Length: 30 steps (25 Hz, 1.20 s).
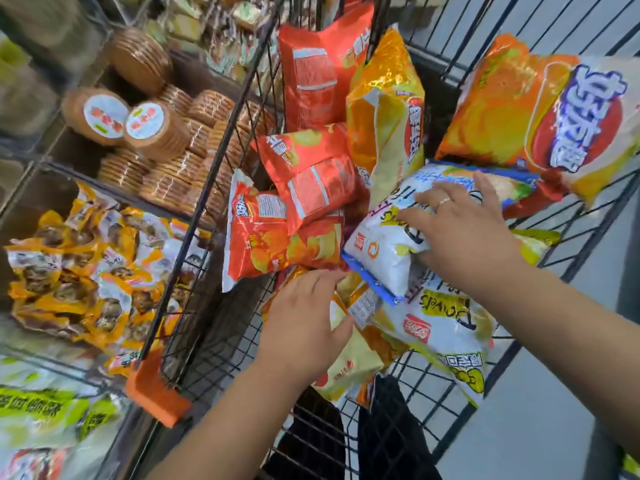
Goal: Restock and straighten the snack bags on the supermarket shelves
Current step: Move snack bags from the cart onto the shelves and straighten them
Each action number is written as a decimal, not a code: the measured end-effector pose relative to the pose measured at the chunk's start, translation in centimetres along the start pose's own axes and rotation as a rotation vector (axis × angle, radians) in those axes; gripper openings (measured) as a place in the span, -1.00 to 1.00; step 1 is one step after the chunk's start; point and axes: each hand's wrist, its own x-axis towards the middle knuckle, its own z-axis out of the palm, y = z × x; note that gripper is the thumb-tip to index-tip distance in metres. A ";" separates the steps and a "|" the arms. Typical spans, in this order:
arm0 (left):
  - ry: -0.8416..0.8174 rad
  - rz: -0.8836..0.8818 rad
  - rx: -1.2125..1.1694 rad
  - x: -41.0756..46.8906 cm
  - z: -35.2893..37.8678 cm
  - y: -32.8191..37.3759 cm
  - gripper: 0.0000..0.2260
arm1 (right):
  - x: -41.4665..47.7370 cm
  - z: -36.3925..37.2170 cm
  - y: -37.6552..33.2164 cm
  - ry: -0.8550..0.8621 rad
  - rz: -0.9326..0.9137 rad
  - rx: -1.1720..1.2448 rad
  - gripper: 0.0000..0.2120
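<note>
Wire shelf [207, 188]: black metal, smooth coated finish. Red bags [311, 188]: plastic film, glossy, crinkled. White bag [381, 251]: same glossy film, creased. Biscuit stacks [156, 133]: clear shiny wrap, paper labels. Orange tag holder [156, 393]: matt plastic.

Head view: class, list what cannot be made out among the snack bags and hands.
All in the head view:
Left hand: grip unclear, fingertips blurred against the orange bag.
Right hand: thumb hidden under the white bag.
Yellow bag: label covered by the left palm.
Large chip bag: cut off by the right edge.
Top shelf packets: blurred.
</note>
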 end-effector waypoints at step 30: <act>0.232 -0.678 -1.230 -0.7 -6.6 -0.2 -0.83 | -11.4 -3.9 -8.7 -0.202 0.161 0.902 -0.52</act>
